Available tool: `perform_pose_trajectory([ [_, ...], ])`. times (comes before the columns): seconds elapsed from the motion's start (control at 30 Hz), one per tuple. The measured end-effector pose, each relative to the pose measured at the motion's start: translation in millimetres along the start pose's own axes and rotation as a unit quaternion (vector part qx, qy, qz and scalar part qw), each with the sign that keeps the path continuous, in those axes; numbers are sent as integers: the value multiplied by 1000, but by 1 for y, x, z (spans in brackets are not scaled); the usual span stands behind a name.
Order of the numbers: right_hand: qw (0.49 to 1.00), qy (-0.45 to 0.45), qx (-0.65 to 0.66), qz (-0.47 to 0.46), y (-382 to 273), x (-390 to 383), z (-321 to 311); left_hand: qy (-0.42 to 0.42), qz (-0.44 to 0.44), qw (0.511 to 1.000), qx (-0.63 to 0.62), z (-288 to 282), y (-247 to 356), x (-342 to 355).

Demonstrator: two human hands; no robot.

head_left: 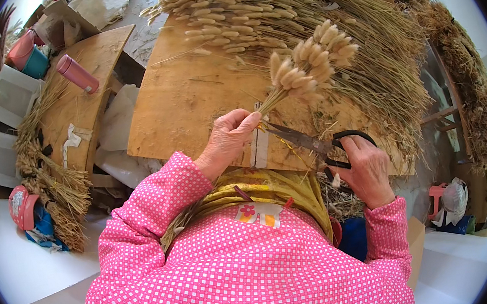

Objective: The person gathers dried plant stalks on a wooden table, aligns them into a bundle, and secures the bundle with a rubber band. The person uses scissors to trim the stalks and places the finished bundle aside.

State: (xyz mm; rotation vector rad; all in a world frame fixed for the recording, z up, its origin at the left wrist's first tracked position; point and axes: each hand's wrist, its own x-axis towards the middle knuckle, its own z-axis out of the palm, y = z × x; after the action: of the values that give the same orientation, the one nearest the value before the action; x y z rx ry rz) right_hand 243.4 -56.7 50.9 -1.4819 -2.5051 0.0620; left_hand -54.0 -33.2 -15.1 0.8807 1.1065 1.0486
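A: Where's the grass bunch (pixel 311 64)?
B: Over the bench (pixel 173 106), pinched in the left hand (pixel 227 139), fluffy heads pointing away.
A: Right hand (pixel 366 166)?
B: Gripping black-handled scissors (pixel 301 139), blade tips just beside the left hand.
A: Risks?
B: A blade slip could nick the left hand; a slack pinch could let stems slide out.
A: Containers?
B: Pink bottle (pixel 78 73) on the side bench (pixel 105 53), contents hidden. Pink bucket (pixel 21 52) and teal bucket (pixel 36 63) past it; can't tell what's inside.
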Motion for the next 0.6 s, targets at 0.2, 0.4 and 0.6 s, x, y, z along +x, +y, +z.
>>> perform_pose_trajectory([
  [0.2,1000,7,-12,-17,3,3,5,-12,3,1000,15,4,0,-3],
  [0.4,998,13,-44,-30,5,3,8,-23,6,999,26,5,-4,-3],
  [0.6,995,-66,-73,17,26,6,28,-28,-13,999,-15,6,-7,0],
])
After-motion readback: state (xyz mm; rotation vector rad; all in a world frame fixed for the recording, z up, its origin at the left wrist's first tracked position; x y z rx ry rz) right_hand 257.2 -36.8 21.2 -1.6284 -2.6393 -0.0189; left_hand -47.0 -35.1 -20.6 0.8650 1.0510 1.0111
